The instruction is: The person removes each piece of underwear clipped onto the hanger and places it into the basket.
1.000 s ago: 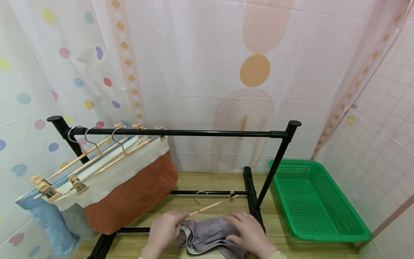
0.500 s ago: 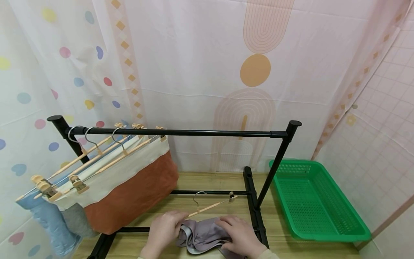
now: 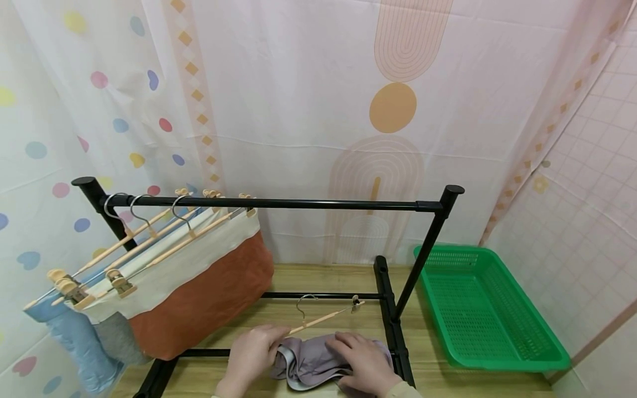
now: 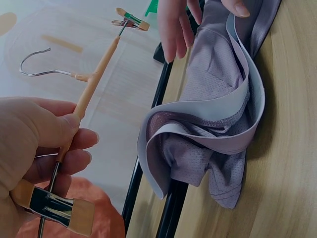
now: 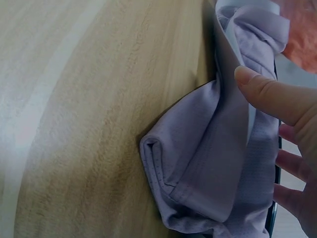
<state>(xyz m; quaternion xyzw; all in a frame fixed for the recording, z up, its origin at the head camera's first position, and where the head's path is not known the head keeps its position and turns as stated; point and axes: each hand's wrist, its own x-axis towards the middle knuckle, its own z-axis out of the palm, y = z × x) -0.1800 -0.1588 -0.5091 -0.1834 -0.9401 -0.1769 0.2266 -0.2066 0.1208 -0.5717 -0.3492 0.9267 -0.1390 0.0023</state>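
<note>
My left hand (image 3: 252, 354) grips a wooden clip hanger (image 4: 94, 87) by its bar. The hanger has a metal hook and a clip (image 4: 131, 20) at the far end; another clip (image 4: 81, 217) is by my palm. On the table in front of me lies a crumpled mauve garment (image 3: 311, 359) with a paler waistband (image 4: 188, 116). Over its right part is my right hand (image 3: 363, 362), its fingers spread and slightly bent. In the right wrist view the thumb (image 5: 267, 91) lies over the cloth; whether it presses cannot be told.
A black rack (image 3: 318, 204) stands behind my hands, its lower bars near the tabletop. On its left end hang several garments on clip hangers, a rust-and-cream one (image 3: 214, 293) in front and a blue one (image 3: 82, 337) behind. A green basket (image 3: 522, 309) stands at right.
My right hand has moved a little left over the mauve garment, uncovering more of its right edge. The left hand and its hanger have barely moved.
</note>
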